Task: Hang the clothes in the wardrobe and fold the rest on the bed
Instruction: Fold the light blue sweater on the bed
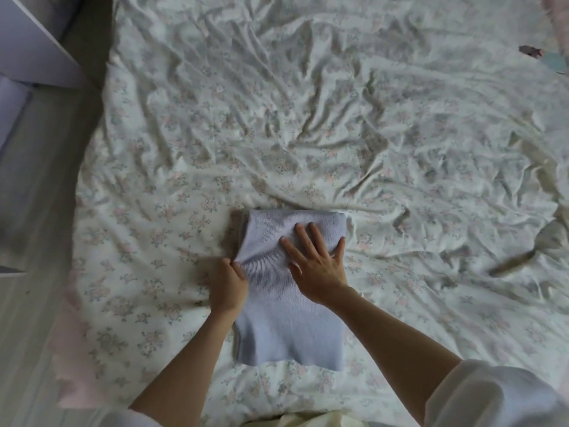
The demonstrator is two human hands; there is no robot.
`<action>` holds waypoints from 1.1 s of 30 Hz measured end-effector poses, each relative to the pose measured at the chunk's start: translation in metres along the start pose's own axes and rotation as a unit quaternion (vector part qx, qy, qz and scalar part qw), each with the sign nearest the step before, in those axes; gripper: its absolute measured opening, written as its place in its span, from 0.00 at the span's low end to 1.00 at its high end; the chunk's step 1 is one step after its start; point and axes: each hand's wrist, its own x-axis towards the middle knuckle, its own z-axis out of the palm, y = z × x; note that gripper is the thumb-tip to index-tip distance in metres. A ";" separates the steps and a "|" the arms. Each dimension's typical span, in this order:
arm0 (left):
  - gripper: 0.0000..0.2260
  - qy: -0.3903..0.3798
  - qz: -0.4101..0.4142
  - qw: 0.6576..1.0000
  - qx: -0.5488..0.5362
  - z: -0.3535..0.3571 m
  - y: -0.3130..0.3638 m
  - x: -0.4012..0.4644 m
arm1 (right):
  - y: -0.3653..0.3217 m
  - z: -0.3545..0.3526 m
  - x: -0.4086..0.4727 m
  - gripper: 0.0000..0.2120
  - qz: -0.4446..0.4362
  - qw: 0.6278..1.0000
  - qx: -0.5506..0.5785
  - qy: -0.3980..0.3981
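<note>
A pale lilac ribbed knit garment (286, 328) lies folded into a long rectangle on the bed (308, 118), near its front edge. My left hand (228, 288) pinches the garment's left edge about halfway up, bunching the knit there. Flat on the upper part of the fabric lies my right hand (317, 266), fingers spread and straight, pressing it down. The bed is covered with a wrinkled white sheet printed with small flowers.
A white wardrobe or cabinet (27, 47) stands at the upper left beside a strip of light floor (37, 211). Some small coloured items (542, 57) lie at the bed's far right corner. A pink strip of fabric (74, 349) runs along the bed's left edge.
</note>
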 end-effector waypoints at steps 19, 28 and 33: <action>0.33 -0.135 0.250 0.864 0.415 -0.002 0.019 0.065 | -0.008 0.051 -0.094 0.19 -0.096 0.967 0.235 0.002; 0.25 -0.036 0.010 0.999 -0.039 0.019 0.010 0.014 | 0.027 0.037 -0.075 0.26 0.270 0.819 0.506 0.023; 0.25 -0.154 -0.079 0.974 -0.145 0.014 0.004 0.033 | 0.016 0.043 -0.064 0.32 0.305 0.774 0.554 -0.004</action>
